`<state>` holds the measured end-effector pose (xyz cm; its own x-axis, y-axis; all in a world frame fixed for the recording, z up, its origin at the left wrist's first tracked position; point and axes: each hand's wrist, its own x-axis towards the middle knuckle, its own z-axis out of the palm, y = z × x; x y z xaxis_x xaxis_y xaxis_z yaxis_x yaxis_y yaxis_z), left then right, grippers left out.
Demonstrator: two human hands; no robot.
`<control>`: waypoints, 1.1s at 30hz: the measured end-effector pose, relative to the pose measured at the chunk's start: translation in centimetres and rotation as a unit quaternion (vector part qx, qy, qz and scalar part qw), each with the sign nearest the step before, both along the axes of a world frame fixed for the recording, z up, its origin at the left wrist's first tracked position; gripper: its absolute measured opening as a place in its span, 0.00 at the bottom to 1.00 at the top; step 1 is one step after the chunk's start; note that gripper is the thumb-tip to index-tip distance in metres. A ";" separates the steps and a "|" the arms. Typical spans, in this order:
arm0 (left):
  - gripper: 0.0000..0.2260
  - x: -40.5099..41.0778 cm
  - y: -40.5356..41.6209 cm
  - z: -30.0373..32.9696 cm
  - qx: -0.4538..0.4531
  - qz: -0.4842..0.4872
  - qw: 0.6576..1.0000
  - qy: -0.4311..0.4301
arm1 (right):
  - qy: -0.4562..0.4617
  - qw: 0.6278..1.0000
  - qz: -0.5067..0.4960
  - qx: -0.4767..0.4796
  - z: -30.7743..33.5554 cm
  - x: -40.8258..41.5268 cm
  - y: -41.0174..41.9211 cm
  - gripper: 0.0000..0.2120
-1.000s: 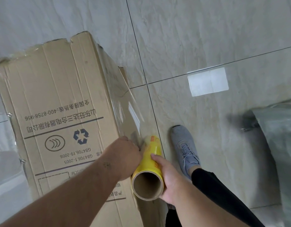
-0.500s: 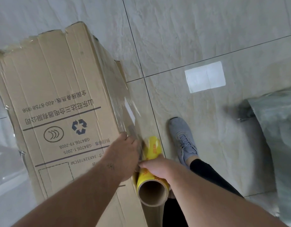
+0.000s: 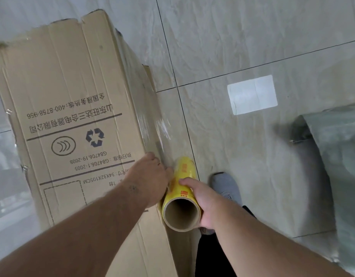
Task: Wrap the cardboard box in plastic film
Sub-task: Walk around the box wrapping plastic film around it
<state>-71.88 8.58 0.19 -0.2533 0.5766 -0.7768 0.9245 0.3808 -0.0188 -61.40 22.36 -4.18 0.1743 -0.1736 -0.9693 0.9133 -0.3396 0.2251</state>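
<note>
The right hand (image 3: 204,202) now grips the yellow plastic film roll with its cardboard core (image 3: 181,196) from the side rather than over the top. The left hand (image 3: 150,176), just beside it, touches the tall brown printed cardboard box (image 3: 72,116) at its film-covered edge, fingers hidden. Film seems anchored for another pass.

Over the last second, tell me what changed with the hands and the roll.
The right hand regripped the yellow film roll: from cupping its side, it went over the top half a second ago, and now it is back alongside with the thumb across the top. The left hand stayed at the cardboard box edge beside the roll. The box, the stretched film on its side and the grey shoe look unchanged.
</note>
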 end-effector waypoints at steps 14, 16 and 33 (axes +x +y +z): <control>0.19 2.6 0.9 0.3 -0.020 -0.028 0.999 -0.031 | 0.072 0.946 0.317 0.007 0.6 0.9 0.1 0.48; 0.17 3.6 0.6 -0.4 -0.011 -0.007 0.999 -0.042 | 0.052 0.972 0.228 0.009 0.0 1.7 0.6 0.39; 0.14 7.6 1.4 0.7 -0.004 -0.044 0.999 -0.022 | 0.061 0.938 0.341 -0.025 0.1 5.8 0.3 0.51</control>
